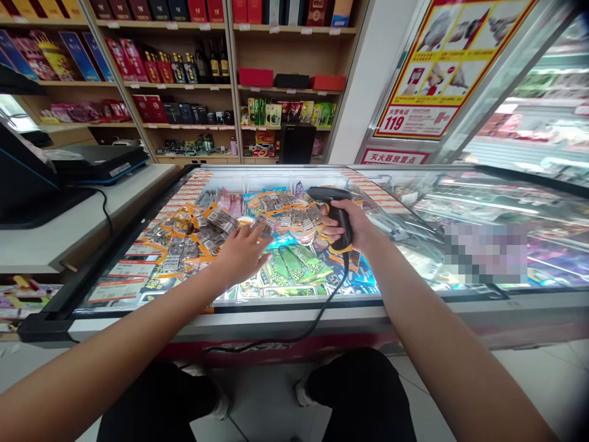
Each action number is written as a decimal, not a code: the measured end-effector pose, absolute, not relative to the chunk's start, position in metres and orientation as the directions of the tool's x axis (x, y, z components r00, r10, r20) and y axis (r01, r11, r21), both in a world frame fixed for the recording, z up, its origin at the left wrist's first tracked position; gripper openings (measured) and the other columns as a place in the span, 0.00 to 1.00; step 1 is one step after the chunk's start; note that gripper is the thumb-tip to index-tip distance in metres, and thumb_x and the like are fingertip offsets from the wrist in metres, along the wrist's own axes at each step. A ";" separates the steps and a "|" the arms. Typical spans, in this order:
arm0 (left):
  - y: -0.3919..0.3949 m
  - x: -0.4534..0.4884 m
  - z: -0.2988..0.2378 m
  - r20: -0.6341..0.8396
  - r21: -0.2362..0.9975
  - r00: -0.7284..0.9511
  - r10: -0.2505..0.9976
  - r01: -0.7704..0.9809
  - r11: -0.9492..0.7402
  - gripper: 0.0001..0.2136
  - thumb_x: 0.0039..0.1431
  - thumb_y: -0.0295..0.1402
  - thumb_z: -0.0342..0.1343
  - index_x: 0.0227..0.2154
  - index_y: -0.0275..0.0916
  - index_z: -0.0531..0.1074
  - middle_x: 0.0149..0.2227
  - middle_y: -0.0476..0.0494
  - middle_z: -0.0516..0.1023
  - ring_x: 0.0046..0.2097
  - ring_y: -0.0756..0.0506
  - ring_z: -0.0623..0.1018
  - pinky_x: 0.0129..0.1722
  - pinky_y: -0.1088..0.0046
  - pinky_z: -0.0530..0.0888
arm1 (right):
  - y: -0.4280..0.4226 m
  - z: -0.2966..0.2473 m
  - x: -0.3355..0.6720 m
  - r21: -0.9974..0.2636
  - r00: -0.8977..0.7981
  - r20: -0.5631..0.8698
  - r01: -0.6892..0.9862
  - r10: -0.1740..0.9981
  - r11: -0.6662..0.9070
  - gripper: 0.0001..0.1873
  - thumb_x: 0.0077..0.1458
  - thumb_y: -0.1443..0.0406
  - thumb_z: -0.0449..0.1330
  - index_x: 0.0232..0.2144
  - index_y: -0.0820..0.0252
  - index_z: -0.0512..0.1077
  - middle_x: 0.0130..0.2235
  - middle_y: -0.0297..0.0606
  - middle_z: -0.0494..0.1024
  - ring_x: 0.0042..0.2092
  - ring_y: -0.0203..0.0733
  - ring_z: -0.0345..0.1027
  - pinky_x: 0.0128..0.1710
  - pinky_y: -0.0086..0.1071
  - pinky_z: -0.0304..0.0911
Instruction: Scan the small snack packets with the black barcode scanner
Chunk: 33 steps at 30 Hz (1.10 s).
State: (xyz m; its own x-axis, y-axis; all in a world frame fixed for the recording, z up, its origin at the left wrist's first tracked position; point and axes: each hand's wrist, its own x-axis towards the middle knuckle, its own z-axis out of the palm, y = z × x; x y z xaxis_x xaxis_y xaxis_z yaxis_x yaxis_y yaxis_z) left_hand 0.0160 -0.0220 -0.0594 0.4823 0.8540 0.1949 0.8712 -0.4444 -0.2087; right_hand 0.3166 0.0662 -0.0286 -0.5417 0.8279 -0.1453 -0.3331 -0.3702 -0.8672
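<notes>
My right hand (347, 224) is wrapped round the handle of a black and yellow barcode scanner (341, 228), its head pointing left over the freezer's glass top. From the handle's base a black cable (322, 310) runs down over the front edge. My left hand (245, 250) lies palm down with fingers spread, its fingertips at small clear snack packets with orange edges (219, 220). More such packets (177, 252) are heaped to the left, and others (299, 215) lie between the hands. Whether my left fingers touch a packet I cannot tell.
Under the glass of the chest freezer (276, 312) lie green ice-cream packs (294, 264). At left a counter (27, 245) carries a black scale-like device (99, 161). Shelves (184, 86) of boxes and bottles stand behind. A second glass lid section (460, 209) extends right.
</notes>
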 end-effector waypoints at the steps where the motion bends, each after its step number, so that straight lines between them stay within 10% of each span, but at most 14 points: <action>1: -0.024 0.007 -0.059 0.192 -0.221 0.494 0.848 0.864 -0.453 0.25 0.74 0.42 0.42 0.68 0.47 0.68 0.75 0.36 0.58 0.69 0.26 0.67 0.60 0.45 0.70 | 0.066 -0.029 0.316 -0.867 -0.548 -0.150 -0.328 0.823 -0.376 0.15 0.53 0.57 0.68 0.35 0.57 0.67 0.23 0.26 0.63 0.19 0.28 0.49 0.17 0.24 0.54; 21: -0.007 -0.057 -0.037 0.173 -0.375 0.618 0.767 0.762 -0.528 0.22 0.69 0.40 0.52 0.63 0.46 0.72 0.73 0.37 0.62 0.75 0.27 0.57 0.71 0.44 0.56 | 0.066 -0.027 0.315 -0.867 -0.568 -0.180 -0.295 0.803 -0.402 0.15 0.53 0.57 0.69 0.34 0.58 0.68 0.23 0.28 0.64 0.19 0.29 0.51 0.17 0.25 0.55; 33: 0.114 0.071 -0.053 0.170 0.367 -0.207 0.963 0.921 0.133 0.32 0.68 0.52 0.50 0.62 0.27 0.68 0.65 0.20 0.70 0.68 0.27 0.67 0.65 0.52 0.65 | 0.067 -0.031 0.315 -0.879 -0.587 -0.161 -0.279 0.793 -0.386 0.15 0.55 0.57 0.68 0.35 0.59 0.68 0.23 0.27 0.63 0.20 0.28 0.50 0.18 0.25 0.55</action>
State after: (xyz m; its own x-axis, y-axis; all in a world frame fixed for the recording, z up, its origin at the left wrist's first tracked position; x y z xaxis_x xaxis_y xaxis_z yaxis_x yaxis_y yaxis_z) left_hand 0.0709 0.1143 -0.0526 -0.2070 0.9634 0.1700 0.9205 0.1330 0.3674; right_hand 0.3153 0.0675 -0.0308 -0.5872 0.7932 -0.1614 -0.2792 -0.3857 -0.8794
